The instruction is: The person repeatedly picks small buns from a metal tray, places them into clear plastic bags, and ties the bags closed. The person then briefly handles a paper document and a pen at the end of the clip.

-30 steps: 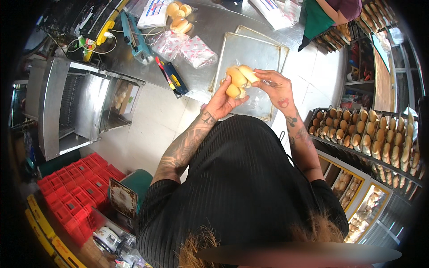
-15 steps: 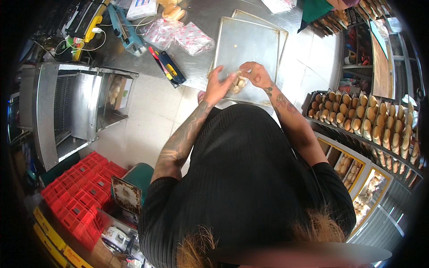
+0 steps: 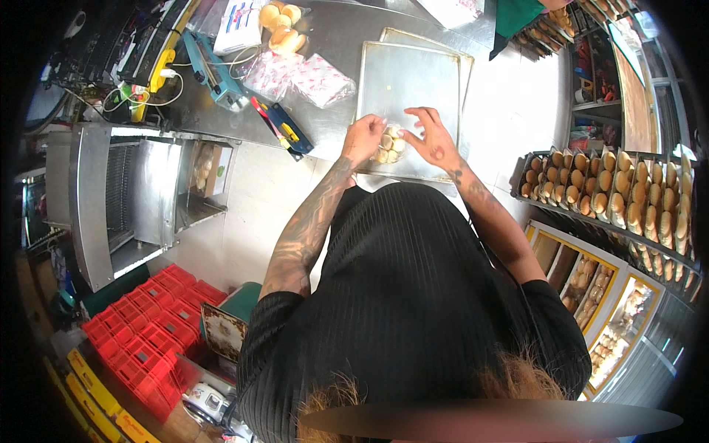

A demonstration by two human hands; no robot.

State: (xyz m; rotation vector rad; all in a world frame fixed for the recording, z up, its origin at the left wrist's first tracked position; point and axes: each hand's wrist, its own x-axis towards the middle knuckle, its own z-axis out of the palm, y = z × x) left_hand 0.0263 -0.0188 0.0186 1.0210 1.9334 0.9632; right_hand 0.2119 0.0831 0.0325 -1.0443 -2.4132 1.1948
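Observation:
A clear plastic bag (image 3: 387, 155) with several small pale round rolls in it rests on the near part of a metal baking tray (image 3: 410, 81). My left hand (image 3: 363, 139) is closed in a pinch at the bag's upper left edge. To the right of the bag, my right hand (image 3: 434, 140) is open, its fingers stretched to the left and its thumb close to the bag. Whether that thumb touches the plastic I cannot tell. A second tray (image 3: 467, 74) lies partly under the first.
Left of the trays lie a blue stapler-like tool (image 3: 292, 133), pink-patterned plastic packs (image 3: 323, 81), a turquoise bag sealer (image 3: 210, 70) and several buns (image 3: 284, 38). Bread racks (image 3: 605, 192) stand at the right. Red crates (image 3: 148, 325) are stacked at lower left.
My right hand has let go of the bag's top and opened, moving slightly right. My left hand has gone from spread fingers to a pinch. The whole view has shifted a little.

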